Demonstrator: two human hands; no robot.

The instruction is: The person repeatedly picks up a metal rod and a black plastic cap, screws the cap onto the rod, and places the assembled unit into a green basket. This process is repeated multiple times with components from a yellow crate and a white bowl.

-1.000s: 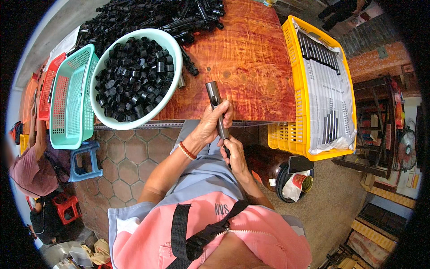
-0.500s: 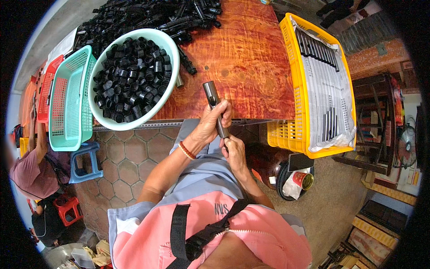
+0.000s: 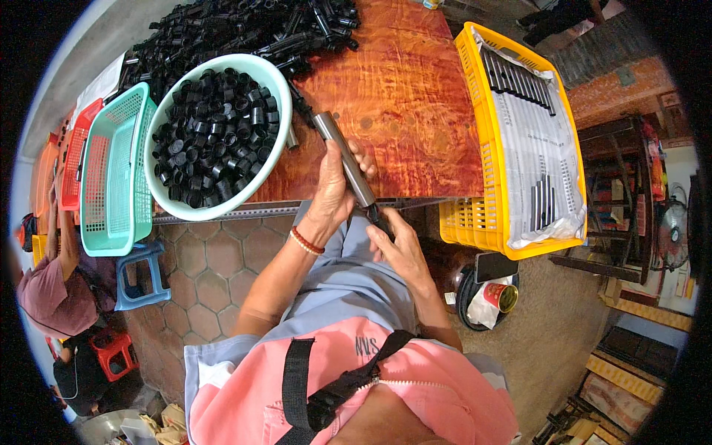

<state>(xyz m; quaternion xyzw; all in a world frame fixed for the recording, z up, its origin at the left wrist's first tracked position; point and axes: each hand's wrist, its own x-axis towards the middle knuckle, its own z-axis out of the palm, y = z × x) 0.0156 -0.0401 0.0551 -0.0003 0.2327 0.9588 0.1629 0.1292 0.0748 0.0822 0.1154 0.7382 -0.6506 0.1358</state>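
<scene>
My left hand (image 3: pixel 335 182) is wrapped round a grey metal tube (image 3: pixel 348 165), which slants from upper left to lower right over the table's front edge. A black fitting (image 3: pixel 377 216) shows at the tube's lower end. My right hand (image 3: pixel 402 248) pinches that fitting between thumb and fingers, partly hiding it. To the left of my hands stands a pale green basin (image 3: pixel 280 74) heaped with short black plastic caps (image 3: pixel 215 133).
Black plastic parts (image 3: pixel 222 30) are piled at the back of the reddish wooden table (image 3: pixel 415 89). A yellow crate (image 3: pixel 475 96) with rows of dark tubes stands right. Green (image 3: pixel 93 200) and red baskets (image 3: pixel 74 178) stand left, near another person (image 3: pixel 55 297) and a blue stool (image 3: pixel 141 278).
The tube has moved up and left, and more of its length shows above my left hand. My right hand has shifted slightly right, its fingers now looser around the black end.
</scene>
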